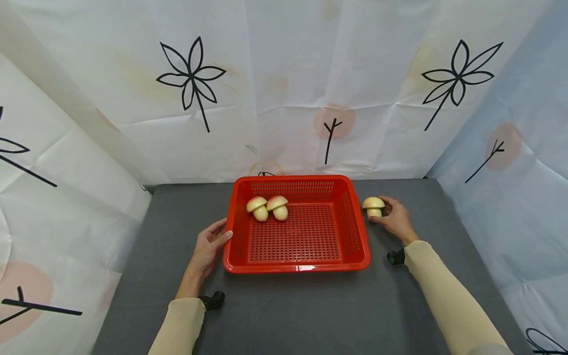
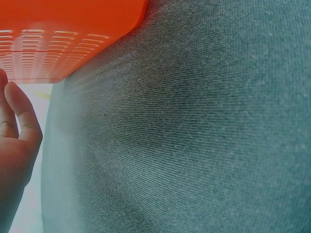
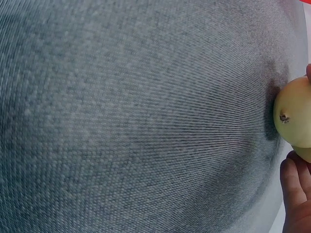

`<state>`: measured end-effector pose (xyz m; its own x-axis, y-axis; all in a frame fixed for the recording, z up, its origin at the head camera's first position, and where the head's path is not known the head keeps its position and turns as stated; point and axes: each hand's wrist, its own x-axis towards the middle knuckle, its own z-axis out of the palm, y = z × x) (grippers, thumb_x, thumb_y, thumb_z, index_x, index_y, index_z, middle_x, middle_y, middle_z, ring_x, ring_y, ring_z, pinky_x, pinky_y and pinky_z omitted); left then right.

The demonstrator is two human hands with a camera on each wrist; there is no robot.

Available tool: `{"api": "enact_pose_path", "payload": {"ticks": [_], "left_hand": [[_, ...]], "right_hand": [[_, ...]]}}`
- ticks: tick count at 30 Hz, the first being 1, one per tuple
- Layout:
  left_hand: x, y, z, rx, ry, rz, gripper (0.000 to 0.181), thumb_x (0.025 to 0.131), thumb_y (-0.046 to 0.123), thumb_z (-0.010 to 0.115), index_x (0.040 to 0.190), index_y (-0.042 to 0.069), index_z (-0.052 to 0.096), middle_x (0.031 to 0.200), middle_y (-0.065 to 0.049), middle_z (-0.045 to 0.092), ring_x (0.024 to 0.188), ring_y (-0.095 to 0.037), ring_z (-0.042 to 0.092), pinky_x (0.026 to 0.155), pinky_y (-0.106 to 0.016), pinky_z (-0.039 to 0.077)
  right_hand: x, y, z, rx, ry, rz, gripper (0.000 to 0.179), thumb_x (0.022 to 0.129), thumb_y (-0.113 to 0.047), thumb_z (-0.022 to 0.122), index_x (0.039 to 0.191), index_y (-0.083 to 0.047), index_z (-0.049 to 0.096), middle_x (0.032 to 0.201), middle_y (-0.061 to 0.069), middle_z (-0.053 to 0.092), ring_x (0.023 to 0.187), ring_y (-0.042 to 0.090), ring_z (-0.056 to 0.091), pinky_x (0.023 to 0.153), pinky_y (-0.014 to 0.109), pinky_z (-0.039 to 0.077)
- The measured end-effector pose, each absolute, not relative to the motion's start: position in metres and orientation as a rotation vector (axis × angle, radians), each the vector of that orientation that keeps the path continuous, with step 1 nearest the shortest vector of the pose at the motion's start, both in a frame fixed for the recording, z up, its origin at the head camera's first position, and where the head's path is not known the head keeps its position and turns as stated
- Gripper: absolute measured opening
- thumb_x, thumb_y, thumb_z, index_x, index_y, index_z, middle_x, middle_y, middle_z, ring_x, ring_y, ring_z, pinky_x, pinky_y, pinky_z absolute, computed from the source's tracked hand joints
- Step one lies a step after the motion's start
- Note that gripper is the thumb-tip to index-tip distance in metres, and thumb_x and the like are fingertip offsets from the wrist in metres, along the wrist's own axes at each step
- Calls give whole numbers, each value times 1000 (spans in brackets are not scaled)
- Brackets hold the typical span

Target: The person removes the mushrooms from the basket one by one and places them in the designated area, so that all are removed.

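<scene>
A red plastic basket point(image 1: 296, 269) with slotted walls stands on the grey table. My left hand point(image 1: 208, 250) holds its left rim, the thumb over the edge and the fingers along the outer wall. In the left wrist view the fingers point(image 2: 23, 109) appear beside the orange-red basket wall point(image 2: 82, 22). Just outside the basket's right side, my right hand point(image 1: 396, 220) grips a toy-like mushroom point(image 1: 373, 202) with a pale yellow cap, between thumb and fingers. The right wrist view catches part of this mushroom point(image 3: 294, 114). Two similar mushrooms, one point(image 1: 257, 204) beside another point(image 1: 277, 203), lie in the basket's left part.
Grey cloth-like table surface point(image 1: 284, 315) surrounds the basket. White sheets with black plant drawings point(image 1: 284, 98) rise behind and at both sides. Dark wrist devices sit at the left cuff point(image 1: 213, 301) and the right cuff point(image 1: 396, 257).
</scene>
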<state>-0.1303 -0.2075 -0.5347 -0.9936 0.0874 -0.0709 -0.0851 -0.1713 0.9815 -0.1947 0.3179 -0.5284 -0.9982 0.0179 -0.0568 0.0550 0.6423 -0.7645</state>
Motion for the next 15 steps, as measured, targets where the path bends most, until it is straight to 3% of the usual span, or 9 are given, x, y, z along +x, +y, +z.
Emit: {"api": "enact_pose_path", "payload": {"ticks": [15], "left_hand": [[-130, -207, -534, 14, 1949, 2320, 53, 98, 0, 63, 145, -12, 43, 135, -26, 53, 115, -22, 62, 95, -28, 53]], "right_hand": [[-196, 313, -525, 83, 2788, -1273, 86, 85, -13, 83, 150, 11, 34, 145, 36, 44, 129, 50, 50, 104, 59, 43]]}}
